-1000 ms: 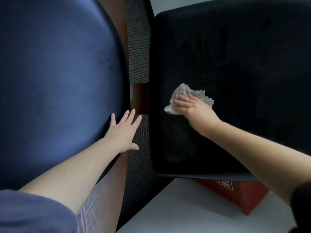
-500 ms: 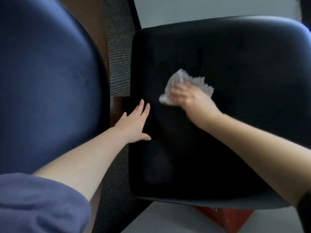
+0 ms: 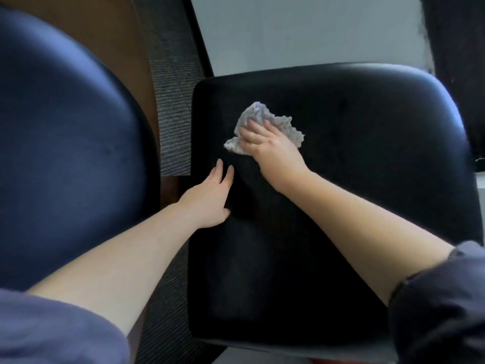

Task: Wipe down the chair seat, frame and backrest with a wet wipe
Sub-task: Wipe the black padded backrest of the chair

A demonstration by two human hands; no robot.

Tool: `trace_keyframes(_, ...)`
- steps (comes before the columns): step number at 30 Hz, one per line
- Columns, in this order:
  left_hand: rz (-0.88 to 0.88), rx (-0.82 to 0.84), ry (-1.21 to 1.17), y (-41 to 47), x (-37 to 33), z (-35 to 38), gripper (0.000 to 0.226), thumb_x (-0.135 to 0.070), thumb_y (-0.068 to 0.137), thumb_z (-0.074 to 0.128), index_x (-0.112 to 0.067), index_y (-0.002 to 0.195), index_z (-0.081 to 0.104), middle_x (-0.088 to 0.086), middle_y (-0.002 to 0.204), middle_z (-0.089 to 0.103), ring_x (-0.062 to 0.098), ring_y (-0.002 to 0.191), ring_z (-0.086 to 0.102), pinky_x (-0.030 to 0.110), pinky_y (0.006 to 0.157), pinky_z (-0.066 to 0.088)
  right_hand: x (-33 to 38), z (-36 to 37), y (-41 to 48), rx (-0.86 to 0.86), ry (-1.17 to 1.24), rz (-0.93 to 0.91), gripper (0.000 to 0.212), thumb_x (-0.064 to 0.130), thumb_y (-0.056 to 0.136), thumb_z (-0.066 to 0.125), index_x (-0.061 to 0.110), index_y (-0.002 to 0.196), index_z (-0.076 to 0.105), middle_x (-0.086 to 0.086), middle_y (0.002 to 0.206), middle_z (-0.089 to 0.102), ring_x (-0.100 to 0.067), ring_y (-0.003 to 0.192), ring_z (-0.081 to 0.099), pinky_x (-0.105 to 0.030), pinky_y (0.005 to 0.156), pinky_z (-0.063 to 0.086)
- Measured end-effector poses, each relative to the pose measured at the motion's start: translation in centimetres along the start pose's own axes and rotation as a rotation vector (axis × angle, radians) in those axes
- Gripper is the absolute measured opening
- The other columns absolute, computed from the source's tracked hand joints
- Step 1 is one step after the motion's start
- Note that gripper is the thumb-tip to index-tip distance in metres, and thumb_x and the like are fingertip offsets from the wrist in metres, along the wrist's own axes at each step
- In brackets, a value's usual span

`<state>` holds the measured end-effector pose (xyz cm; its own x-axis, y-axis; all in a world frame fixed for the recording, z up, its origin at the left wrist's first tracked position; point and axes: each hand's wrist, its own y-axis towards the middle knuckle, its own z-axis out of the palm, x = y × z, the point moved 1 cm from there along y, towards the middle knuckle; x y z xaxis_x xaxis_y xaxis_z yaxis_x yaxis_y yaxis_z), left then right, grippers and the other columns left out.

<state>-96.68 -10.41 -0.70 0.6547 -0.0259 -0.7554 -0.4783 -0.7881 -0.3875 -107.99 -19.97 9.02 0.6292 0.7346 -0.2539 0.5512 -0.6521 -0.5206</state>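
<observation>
Limp and light, the wet wipe (image 3: 284, 126) likely bunches, so the right hand (image 3: 265, 145) curls its fingers over the wad's middle on the padded chair seat (image 3: 341, 206), while the left hand (image 3: 207, 198) lies flat, fingers straight.

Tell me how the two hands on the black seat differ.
The left hand lies flat and bare; the right hand grips a crumpled wet wipe. The left hand sits at the left edge of the black seat; the right hand is farther in. Both rest on it.
</observation>
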Motion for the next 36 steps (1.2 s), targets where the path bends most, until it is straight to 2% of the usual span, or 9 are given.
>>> trace_keyframes(2, -0.011, 0.015, 0.022, 0.1, 0.2, 0.0, 0.099, -0.023, 0.09, 0.064, -0.016, 0.154, -0.012, 0.013, 0.159, -0.024, 0.024, 0.15, 0.002, 0.033, 0.11, 0.039, 0.4, 0.8, -1.2, 0.083, 0.02, -0.071, 0.048, 0.008, 0.098, 0.039, 0.013, 0.145, 0.038, -0.005, 0.158, 0.024, -0.021, 0.149, 0.007, -0.029, 0.114, -0.013)
trace_keyframes(4, -0.012, 0.032, 0.027, 0.0, 0.3, -0.1, 0.099, -0.022, 0.091, 0.062, -0.018, 0.154, -0.013, 0.011, 0.159, -0.026, 0.024, 0.15, 0.007, 0.031, 0.103, 0.045, -0.3, 0.6, -3.9, 0.034, 0.055, -0.09, 0.045, 0.004, 0.093, 0.042, 0.01, 0.137, 0.051, -0.008, 0.151, 0.039, -0.025, 0.145, 0.023, -0.035, 0.117, 0.002)
trace_keyframes(7, -0.015, 0.03, 0.022, 0.0, -0.1, 0.0, 0.097, -0.023, 0.093, 0.06, -0.016, 0.154, -0.015, 0.013, 0.158, -0.026, 0.025, 0.15, 0.007, 0.03, 0.098, 0.048, -4.6, -1.2, -7.4, -0.272, 0.063, 0.087, 0.046, 0.003, 0.085, 0.036, 0.005, 0.119, 0.067, -0.014, 0.133, 0.058, -0.035, 0.131, 0.047, -0.049, 0.112, 0.026)
trace_keyframes(11, -0.004, -0.01, 0.015, -0.3, -0.8, 0.5, 0.094, -0.026, 0.094, 0.058, -0.014, 0.154, -0.013, 0.017, 0.158, -0.023, 0.027, 0.15, -0.002, 0.031, 0.108, 0.042, -6.4, -2.5, -7.1, -0.478, 0.053, 0.305, 0.043, -0.008, 0.083, 0.044, 0.002, 0.117, 0.067, -0.015, 0.132, 0.059, -0.036, 0.131, 0.046, -0.048, 0.113, 0.026)
trace_keyframes(16, 0.127, 0.037, 0.124, -2.2, -2.1, 1.3, 0.091, -0.026, 0.095, 0.055, -0.017, 0.154, -0.013, 0.018, 0.158, -0.024, 0.027, 0.151, -0.003, 0.031, 0.115, 0.033, -4.0, 0.3, -11.1, -0.228, 0.089, -0.001, 0.05, 0.009, 0.085, 0.029, 0.007, 0.117, 0.068, -0.012, 0.131, 0.06, -0.033, 0.13, 0.047, -0.045, 0.112, 0.028)
trace_keyframes(21, 0.21, 0.034, 0.23, -3.3, -3.7, 2.1, 0.087, -0.026, 0.096, 0.052, -0.016, 0.154, -0.012, 0.02, 0.158, -0.023, 0.028, 0.15, -0.003, 0.036, 0.12, 0.023, -7.1, -3.3, -12.1, -0.442, 0.067, 0.406, 0.044, -0.008, 0.084, 0.045, 0.005, 0.12, 0.066, -0.011, 0.135, 0.057, -0.032, 0.133, 0.044, -0.044, 0.114, 0.027)
trace_keyframes(26, 0.361, 0.071, 0.437, -5.0, -5.1, 2.5, 0.087, -0.02, 0.096, 0.049, -0.017, 0.153, -0.016, 0.022, 0.157, -0.025, 0.032, 0.15, -0.004, 0.038, 0.122, 0.017, -1.4, 0.1, -19.2, -0.218, 0.126, 0.127, 0.049, 0.007, 0.085, 0.031, 0.01, 0.119, 0.067, -0.011, 0.132, 0.059, -0.031, 0.13, 0.048, -0.045, 0.111, 0.033)
trace_keyframes(31, 0.4, 0.129, 0.53, -5.6, -5.0, 2.6, 0.087, -0.016, 0.095, 0.048, -0.019, 0.153, -0.018, 0.019, 0.157, -0.028, 0.028, 0.15, -0.006, 0.037, 0.121, 0.017, -6.3, -3.4, -19.0, -0.463, 0.082, 0.535, 0.039, -0.01, 0.085, 0.051, 0.005, 0.118, 0.067, -0.012, 0.132, 0.059, -0.033, 0.13, 0.048, -0.047, 0.112, 0.031)
trace_keyframes(36, 0.394, 0.159, 0.558, -6.3, -4.1, 3.6, 0.091, -0.014, 0.093, 0.049, -0.02, 0.152, -0.02, 0.019, 0.155, -0.03, 0.028, 0.15, -0.007, 0.039, 0.121, 0.018, 4.3, 1.9, -24.1, -0.224, 0.195, 0.23, 0.04, 0.011, 0.093, 0.036, 0.006, 0.116, 0.068, -0.012, 0.13, 0.06, -0.034, 0.128, 0.05, -0.043, 0.111, 0.026)
